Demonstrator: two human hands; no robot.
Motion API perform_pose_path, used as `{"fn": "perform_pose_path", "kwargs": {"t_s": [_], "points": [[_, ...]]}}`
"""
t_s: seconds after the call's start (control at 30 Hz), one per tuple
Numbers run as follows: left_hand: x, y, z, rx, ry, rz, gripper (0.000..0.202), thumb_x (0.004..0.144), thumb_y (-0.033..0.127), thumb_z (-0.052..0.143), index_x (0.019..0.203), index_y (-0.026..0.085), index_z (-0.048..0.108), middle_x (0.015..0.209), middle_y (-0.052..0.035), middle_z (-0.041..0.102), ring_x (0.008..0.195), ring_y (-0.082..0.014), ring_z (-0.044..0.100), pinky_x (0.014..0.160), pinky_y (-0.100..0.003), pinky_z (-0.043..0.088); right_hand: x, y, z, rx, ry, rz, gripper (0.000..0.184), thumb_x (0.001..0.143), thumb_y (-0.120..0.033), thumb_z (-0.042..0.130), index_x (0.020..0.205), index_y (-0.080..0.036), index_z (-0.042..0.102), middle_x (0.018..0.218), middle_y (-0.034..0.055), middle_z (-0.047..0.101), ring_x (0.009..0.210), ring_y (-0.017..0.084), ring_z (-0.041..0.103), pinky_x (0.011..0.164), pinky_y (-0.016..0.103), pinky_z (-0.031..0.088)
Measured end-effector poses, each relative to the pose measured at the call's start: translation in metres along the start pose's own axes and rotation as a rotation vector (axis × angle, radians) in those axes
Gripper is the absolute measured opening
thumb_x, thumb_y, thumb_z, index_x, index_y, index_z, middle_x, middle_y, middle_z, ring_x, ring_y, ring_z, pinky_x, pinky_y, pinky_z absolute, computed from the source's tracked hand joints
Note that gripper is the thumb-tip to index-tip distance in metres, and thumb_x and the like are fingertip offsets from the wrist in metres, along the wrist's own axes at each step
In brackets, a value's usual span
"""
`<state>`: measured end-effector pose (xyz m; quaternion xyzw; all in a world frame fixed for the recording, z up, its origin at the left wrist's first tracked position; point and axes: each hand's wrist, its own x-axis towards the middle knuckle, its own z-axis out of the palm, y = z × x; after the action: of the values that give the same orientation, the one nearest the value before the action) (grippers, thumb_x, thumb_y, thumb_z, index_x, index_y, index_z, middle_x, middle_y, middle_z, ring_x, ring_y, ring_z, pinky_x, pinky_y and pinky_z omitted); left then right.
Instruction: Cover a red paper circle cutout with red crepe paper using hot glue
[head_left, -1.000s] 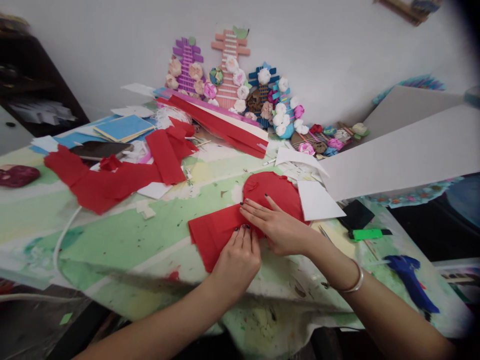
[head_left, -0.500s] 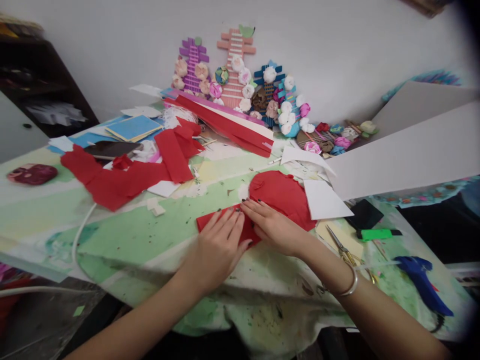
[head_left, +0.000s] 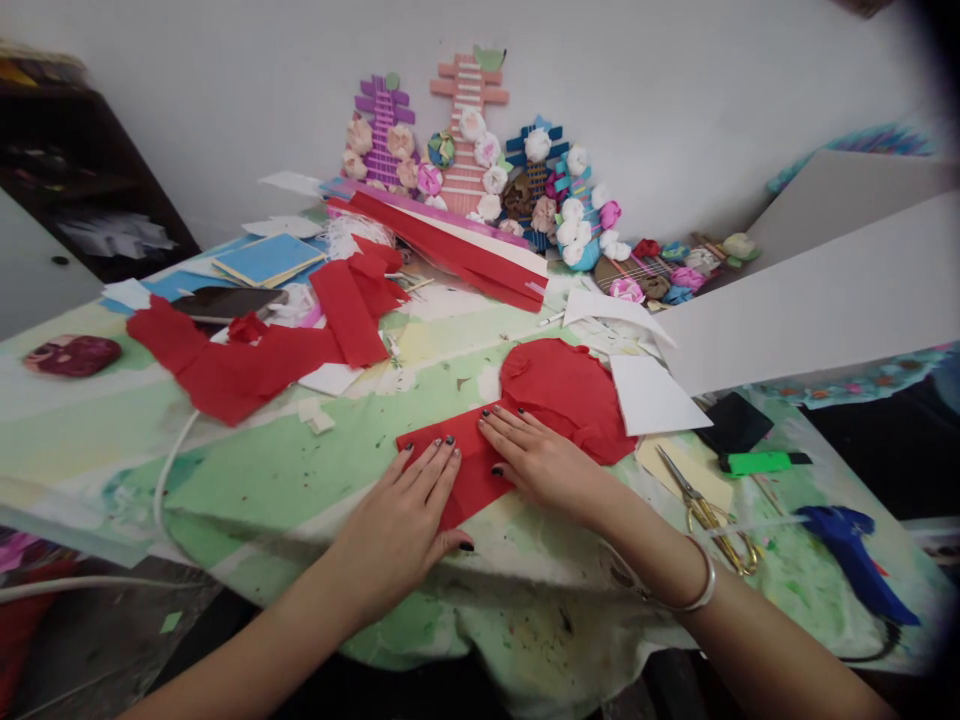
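My left hand (head_left: 401,515) lies flat with fingers stretched out on a folded strip of red crepe paper (head_left: 469,470) near the table's front edge. My right hand (head_left: 544,462) presses the same strip from the right, fingers spread flat. Just behind my right hand lies a rounded pile of red paper (head_left: 566,390). Neither hand grips anything.
A paint-stained green table cover (head_left: 262,470) holds more red paper (head_left: 247,355) at left, a dark phone (head_left: 229,300), gold scissors (head_left: 709,515), a green cutter (head_left: 761,462), a blue glue gun (head_left: 855,555), white card sheets (head_left: 810,300) and paper flower crafts (head_left: 525,190) by the wall.
The red strip has been folded narrower. My left hand slid left along it and flattened out; my right hand stayed pressing its right end.
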<state>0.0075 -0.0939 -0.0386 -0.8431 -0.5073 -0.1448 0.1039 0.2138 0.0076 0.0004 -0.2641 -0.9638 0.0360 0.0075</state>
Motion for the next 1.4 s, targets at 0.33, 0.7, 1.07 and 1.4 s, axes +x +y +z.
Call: {"fn": "perform_pose_path", "kwargs": {"t_s": [0.33, 0.7, 1.07, 1.4], "points": [[0.043, -0.007, -0.015, -0.11, 0.024, 0.046, 0.054, 0.098, 0.041, 0.032, 0.132, 0.004, 0.05, 0.138, -0.0201, 0.052, 0.132, -0.027, 0.045, 0.109, -0.045, 0.033, -0.008, -0.013, -0.003, 0.129, -0.005, 0.018, 0.051, 0.094, -0.017, 0.04, 0.143, -0.002, 0.037, 0.15, 0.0203, 0.032, 0.142, 0.025, 0.026, 0.116, 0.046, 0.028], [0.067, 0.0, 0.013, -0.167, -0.146, 0.091, 0.076, 0.091, 0.064, 0.03, 0.145, 0.01, 0.035, 0.15, -0.0143, 0.038, 0.141, -0.0254, 0.03, 0.114, -0.046, 0.022, -0.065, 0.006, -0.015, 0.073, 0.428, 0.388, 0.04, 0.092, -0.019, 0.039, 0.126, -0.011, 0.059, 0.128, 0.0156, 0.061, 0.118, 0.024, 0.06, 0.1, 0.039, 0.05], [0.079, 0.0, 0.0, -0.197, -0.164, 0.074, 0.055, 0.096, 0.042, 0.037, 0.14, 0.01, 0.042, 0.147, -0.0165, 0.041, 0.136, -0.0279, 0.039, 0.111, -0.048, 0.028, -0.081, 0.045, -0.008, -0.067, 0.289, 0.618, 0.054, 0.086, -0.018, 0.042, 0.138, -0.004, 0.04, 0.142, 0.021, 0.046, 0.13, 0.028, 0.047, 0.106, 0.043, 0.043], [0.132, -0.014, -0.004, -0.283, -0.308, -0.271, 0.045, 0.074, 0.044, 0.063, 0.104, 0.011, 0.058, 0.107, -0.022, 0.061, 0.101, -0.0384, 0.059, 0.083, -0.046, 0.047, -0.09, 0.071, 0.006, -0.289, 0.209, 0.813, 0.053, 0.085, -0.004, 0.037, 0.137, 0.0, 0.043, 0.142, 0.0263, 0.043, 0.134, 0.04, 0.037, 0.102, 0.055, 0.039]]}}
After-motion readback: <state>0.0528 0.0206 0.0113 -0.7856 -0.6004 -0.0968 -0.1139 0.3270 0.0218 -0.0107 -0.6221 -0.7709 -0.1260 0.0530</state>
